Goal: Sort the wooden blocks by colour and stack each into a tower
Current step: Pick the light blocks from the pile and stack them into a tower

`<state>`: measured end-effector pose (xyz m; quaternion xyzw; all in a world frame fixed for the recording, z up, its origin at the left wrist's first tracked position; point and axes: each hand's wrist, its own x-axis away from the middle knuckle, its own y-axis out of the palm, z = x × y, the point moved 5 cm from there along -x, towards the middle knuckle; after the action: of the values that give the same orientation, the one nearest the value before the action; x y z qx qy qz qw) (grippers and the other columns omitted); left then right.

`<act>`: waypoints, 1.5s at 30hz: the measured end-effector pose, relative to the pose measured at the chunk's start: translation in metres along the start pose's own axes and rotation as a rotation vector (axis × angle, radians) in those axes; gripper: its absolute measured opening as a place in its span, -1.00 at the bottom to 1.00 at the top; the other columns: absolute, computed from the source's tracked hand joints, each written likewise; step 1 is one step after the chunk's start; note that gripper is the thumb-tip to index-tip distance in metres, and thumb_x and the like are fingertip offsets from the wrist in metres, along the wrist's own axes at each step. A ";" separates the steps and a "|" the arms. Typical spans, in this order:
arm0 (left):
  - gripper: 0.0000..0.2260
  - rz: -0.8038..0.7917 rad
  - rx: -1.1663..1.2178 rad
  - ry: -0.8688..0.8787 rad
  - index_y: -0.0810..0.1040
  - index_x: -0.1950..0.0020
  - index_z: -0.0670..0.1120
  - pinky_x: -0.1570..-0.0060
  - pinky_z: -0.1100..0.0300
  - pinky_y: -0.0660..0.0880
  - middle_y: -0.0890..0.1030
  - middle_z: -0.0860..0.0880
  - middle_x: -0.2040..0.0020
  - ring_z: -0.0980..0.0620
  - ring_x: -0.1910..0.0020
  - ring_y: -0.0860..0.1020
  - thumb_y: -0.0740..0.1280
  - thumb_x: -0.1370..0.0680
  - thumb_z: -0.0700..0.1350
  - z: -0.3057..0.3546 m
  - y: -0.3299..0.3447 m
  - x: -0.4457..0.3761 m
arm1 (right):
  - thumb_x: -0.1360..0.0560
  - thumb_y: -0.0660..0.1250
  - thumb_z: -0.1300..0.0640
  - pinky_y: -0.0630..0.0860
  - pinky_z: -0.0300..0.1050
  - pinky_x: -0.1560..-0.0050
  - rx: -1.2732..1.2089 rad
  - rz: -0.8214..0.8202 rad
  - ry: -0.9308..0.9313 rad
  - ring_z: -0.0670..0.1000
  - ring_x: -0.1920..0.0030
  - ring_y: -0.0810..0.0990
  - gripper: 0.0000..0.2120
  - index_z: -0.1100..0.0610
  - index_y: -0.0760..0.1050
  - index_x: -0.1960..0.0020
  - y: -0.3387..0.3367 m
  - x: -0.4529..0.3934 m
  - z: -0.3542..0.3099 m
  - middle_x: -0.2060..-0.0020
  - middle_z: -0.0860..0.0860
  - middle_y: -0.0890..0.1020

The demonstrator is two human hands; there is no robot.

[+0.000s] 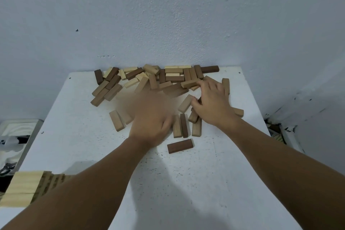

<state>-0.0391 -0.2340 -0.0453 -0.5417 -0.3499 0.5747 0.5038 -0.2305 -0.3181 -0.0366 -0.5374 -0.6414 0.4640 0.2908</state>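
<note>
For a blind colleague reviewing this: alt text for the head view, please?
Two hands reach over loose wooden blocks in three brown shades on a white table: left hand motion-blurred, right hand among them. A pale block stack stands near left.

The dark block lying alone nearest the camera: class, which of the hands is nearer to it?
Left. The left hand is just up-left of the dark block; the right hand is farther, up and right.

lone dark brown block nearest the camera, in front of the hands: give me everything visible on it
The dark brown rectangular wooden block lies flat on its broad face on the white table, long axis roughly left-right and slightly tilted. Smooth reddish-brown wood with a darker front edge. It sits apart from the other blocks, nearer the camera than both hands; nothing touches it.
</note>
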 end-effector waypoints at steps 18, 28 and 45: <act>-0.76 0.109 0.023 -0.132 0.60 -0.23 0.04 -0.46 -0.16 0.13 0.44 -0.06 -0.31 -0.18 -0.35 0.30 0.31 -0.61 0.07 -0.009 0.001 -0.001 | -0.63 0.24 0.03 0.24 0.14 -0.42 0.074 -0.161 0.036 0.17 -0.37 0.38 -0.61 -0.14 0.45 -0.45 -0.026 -0.032 0.009 -0.33 0.02 0.49; -0.87 0.173 0.082 -0.116 0.61 -0.18 0.07 -0.43 -0.13 0.08 0.46 -0.07 -0.28 -0.20 -0.34 0.29 0.32 -0.68 0.02 -0.010 0.002 0.000 | -0.65 0.25 0.10 0.13 0.25 -0.50 0.181 -0.339 -0.010 0.13 -0.38 0.40 -0.67 -0.32 0.56 -0.23 -0.037 -0.054 0.015 -0.21 -0.03 0.47; -0.80 0.218 0.115 -0.227 0.60 -0.27 0.00 -0.22 0.25 -0.01 0.52 -0.07 -0.21 -0.17 -0.30 0.36 0.31 -0.69 0.00 -0.018 -0.004 0.000 | -0.62 0.29 0.09 0.02 0.18 -0.50 0.113 -0.262 -0.235 -0.06 -0.13 0.49 -0.88 -0.15 0.47 -0.03 -0.020 -0.043 -0.008 0.07 -0.20 0.60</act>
<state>-0.0210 -0.2354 -0.0441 -0.4784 -0.3100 0.7026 0.4259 -0.2210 -0.3567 -0.0097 -0.3741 -0.7085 0.5169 0.3015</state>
